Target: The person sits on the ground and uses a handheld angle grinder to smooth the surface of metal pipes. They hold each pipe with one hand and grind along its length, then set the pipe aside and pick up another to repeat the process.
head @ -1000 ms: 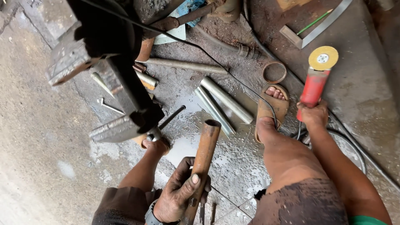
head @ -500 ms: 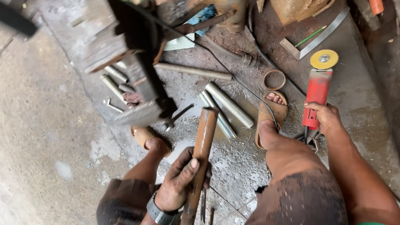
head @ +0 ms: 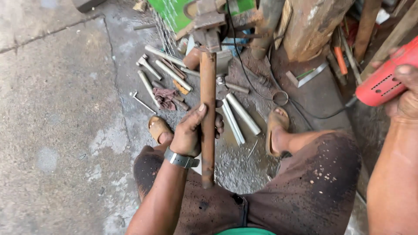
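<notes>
My left hand [head: 191, 132] grips a long rusty brown pipe [head: 208, 82] near its middle, holding it upright in front of me, its far end near a bench vise [head: 209, 21]. At the right edge my right hand [head: 407, 98] is wrapped around a red angle grinder [head: 381, 85], raised above my knee; its disc is out of view. A grey watch sits on my left wrist.
Two shiny steel tubes [head: 239, 115] lie on the ground between my sandalled feet [head: 275, 130]. Several more tubes, a wrench and a dark rag [head: 164, 96] lie at upper left. A black cable [head: 305, 111] and a metal ring [head: 281, 98] lie near a rusty post [head: 311, 24].
The view has swung up and left. My left hand has raised the rusty pipe toward the vise. My right hand has lifted the grinder off the ground to the right edge.
</notes>
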